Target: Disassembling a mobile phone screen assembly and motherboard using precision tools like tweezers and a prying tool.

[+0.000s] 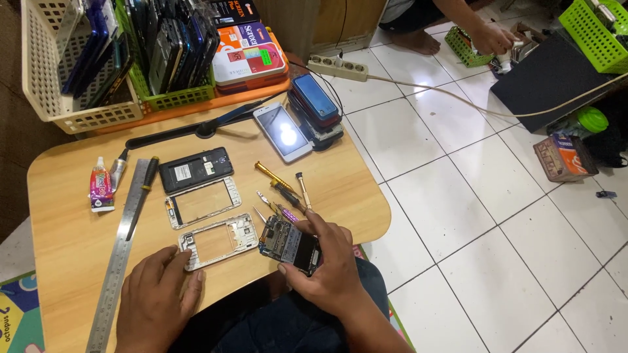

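Observation:
My right hand point(330, 265) grips a dark phone circuit board point(288, 242) just above the front edge of the wooden table point(72, 229). My left hand point(157, 297) rests flat on the table, its fingertips touching the corner of a silver phone middle frame point(219, 240). Behind that frame lies a second, empty silver frame point(203, 202), and behind it a black phone body point(195, 168) lying face down. Small screwdrivers and tweezers point(280, 189) lie just beyond my right hand.
A steel ruler point(121, 252), a black tool point(142, 196) and a glue tube point(101, 185) lie on the left. A white phone point(282, 131) and stacked phones point(315, 104) sit at the back right. Baskets of phones point(98, 59) stand behind. Another person's hand point(490, 36) works on the tiled floor.

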